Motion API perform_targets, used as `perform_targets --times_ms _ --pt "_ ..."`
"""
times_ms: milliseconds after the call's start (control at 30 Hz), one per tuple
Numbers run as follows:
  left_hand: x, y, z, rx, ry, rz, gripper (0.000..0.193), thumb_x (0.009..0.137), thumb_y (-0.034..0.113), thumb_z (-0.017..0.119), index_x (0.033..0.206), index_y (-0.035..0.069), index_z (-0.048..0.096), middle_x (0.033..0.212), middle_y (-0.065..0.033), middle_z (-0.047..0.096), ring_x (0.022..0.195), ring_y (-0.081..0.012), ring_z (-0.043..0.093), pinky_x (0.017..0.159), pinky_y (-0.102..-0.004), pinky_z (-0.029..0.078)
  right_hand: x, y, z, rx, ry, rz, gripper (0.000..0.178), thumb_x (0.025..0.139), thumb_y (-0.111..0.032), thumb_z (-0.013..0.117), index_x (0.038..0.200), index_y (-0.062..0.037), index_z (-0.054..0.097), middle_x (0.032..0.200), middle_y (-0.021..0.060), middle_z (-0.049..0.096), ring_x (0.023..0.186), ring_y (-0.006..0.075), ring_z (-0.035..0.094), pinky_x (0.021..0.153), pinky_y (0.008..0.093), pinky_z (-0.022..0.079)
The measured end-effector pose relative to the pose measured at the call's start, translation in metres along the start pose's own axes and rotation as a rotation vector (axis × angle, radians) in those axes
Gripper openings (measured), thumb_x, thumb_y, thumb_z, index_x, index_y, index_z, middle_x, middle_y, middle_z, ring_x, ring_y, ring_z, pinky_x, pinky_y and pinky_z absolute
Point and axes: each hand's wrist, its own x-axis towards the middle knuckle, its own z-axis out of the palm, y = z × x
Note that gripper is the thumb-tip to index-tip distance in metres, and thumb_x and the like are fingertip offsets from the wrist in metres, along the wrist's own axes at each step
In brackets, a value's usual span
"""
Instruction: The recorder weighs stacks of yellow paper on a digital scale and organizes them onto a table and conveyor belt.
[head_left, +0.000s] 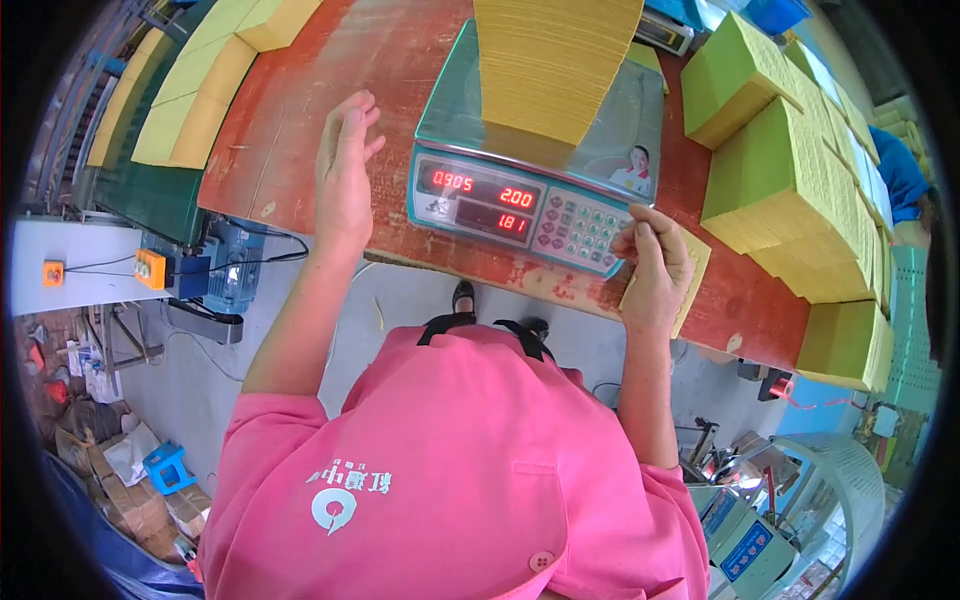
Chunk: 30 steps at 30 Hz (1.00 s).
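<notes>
A tall stack of yellow paper (545,70) rests on the pan of a teal-framed electronic scale (425,200), whose red digits are lit. To the left of the scale, my left hand (348,170) is raised over the table with fingers loosely apart and nothing in them. My right hand (658,262) is at the scale's near right corner, beside the keypad. Its fingers are curled in, and what they hold, if anything, is hidden. Beneath that hand, a small yellow paper pad (694,290) shows at the table's front edge; I cannot tell whether the hand touches it.
Blocks of yellow paper (790,190) are piled along the right of the worn red table (280,130). More yellow blocks (185,125) line a green conveyor-like surface (140,205) at the left. Below right stands a grey-green fan-like guard (850,490); a blue stool (168,467) is at lower left.
</notes>
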Motion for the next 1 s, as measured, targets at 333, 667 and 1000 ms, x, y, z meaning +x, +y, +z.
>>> perform_targets --times_ms 333,667,1000 --pt "0.013 0.006 0.0 -0.024 -0.031 -0.02 0.056 0.103 0.043 0.04 0.138 0.0 0.043 0.141 -0.0165 0.045 0.133 -0.027 0.043 0.106 -0.0422 0.038 0.01 0.003 0.0 0.039 -0.049 0.006 0.016 0.096 -0.003 0.053 0.104 0.0024 0.066 0.08 0.0022 0.059 0.074 0.0084 0.056 0.069 0.0235 0.047" --pt "0.161 0.103 0.054 -0.214 -0.506 -0.474 0.081 0.087 0.069 0.049 0.137 0.004 0.044 0.135 -0.0133 0.052 0.117 -0.0284 0.053 0.094 -0.051 0.044 0.122 -0.003 0.062 0.12 -0.071 -0.092 0.038 0.1 -0.022 0.05 0.131 0.0007 0.055 0.128 0.012 0.058 0.117 0.0198 0.055 0.098 0.0312 0.043" --pt "0.155 0.113 0.105 -0.047 -0.722 -0.529 0.062 0.087 0.048 0.066 0.136 0.012 0.053 0.128 -0.0051 0.061 0.116 -0.0195 0.058 0.097 -0.038 0.045 0.093 0.007 0.104 0.22 0.198 -0.127 0.044 0.103 -0.023 0.045 0.14 0.0006 0.045 0.144 0.0156 0.047 0.135 0.0242 0.041 0.113 0.033 0.029"
